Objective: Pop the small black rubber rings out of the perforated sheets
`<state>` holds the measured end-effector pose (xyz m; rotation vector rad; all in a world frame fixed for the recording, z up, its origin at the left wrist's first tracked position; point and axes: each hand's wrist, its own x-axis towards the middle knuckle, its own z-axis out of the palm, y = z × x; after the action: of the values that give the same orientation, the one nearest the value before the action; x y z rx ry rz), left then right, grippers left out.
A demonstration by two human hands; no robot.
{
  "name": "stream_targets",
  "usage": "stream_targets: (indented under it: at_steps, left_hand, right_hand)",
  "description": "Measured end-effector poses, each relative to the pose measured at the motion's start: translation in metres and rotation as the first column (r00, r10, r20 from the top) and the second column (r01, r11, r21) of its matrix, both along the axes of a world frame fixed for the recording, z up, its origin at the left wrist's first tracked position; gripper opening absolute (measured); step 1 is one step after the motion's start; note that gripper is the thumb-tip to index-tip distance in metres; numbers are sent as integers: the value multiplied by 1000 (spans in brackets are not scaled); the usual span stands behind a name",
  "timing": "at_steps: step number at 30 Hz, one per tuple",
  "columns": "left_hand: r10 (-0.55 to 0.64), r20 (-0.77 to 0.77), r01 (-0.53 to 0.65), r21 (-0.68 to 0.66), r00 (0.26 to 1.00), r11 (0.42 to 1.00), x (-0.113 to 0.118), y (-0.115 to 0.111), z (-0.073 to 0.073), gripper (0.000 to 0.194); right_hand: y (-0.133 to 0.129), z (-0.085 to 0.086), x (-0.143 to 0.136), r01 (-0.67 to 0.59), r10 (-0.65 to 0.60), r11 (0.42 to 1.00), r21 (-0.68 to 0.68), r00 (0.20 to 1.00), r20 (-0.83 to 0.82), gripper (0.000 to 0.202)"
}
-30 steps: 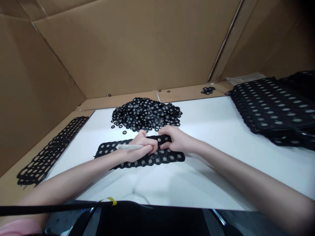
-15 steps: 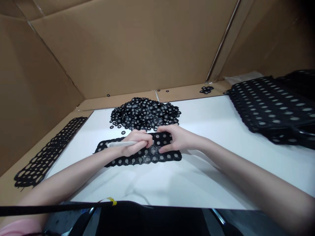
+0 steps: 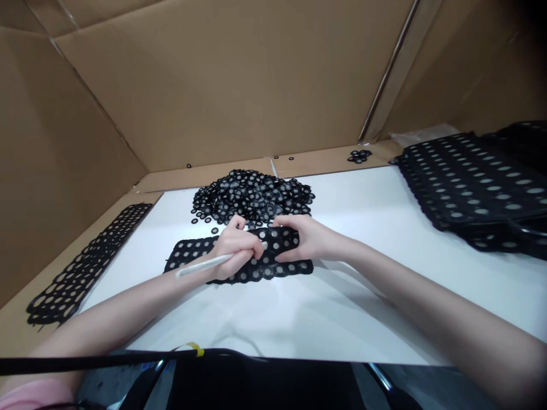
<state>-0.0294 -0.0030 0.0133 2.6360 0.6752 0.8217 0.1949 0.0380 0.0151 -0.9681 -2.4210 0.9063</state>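
My left hand [image 3: 237, 250] is closed around a slim white pen-like stick [image 3: 205, 264], whose back end points left along my wrist. Its working tip is mostly hidden by my fingers, over a black sheet with round pale spots [image 3: 183, 250] lying on the white board. From the right, my right hand [image 3: 305, 239] grips the same sheet, index finger at its far edge and thumb on its surface near the front. Just beyond both hands rises a heap of small black rings with pale centres [image 3: 252, 193].
On the left, a long black strip full of round holes [image 3: 94, 256] lies on the cardboard. A stack of larger black spotted sheets [image 3: 474, 176] covers the right side. Several loose rings [image 3: 359, 156] lie at the back. Cardboard walls [image 3: 256, 80] enclose the white board [image 3: 359, 199].
The stick's back end has swung down and towards me as my left hand tilted. The sheet's near edge has shifted slightly away from me. My right hand has hardly moved.
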Motion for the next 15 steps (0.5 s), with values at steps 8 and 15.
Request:
stream_targets:
  at_steps: [8, 15]
  left_hand:
    - [-85, -91, 82, -35, 992, 996, 11, -4, -16, 33]
    - [-85, -64, 85, -9, 994, 996, 11, -2, -18, 30]
  right_hand:
    - [0, 0, 1, -20, 20, 1000, 12, 1000, 13, 30]
    - [2, -3, 2, -53, 53, 998, 14, 998, 26, 32]
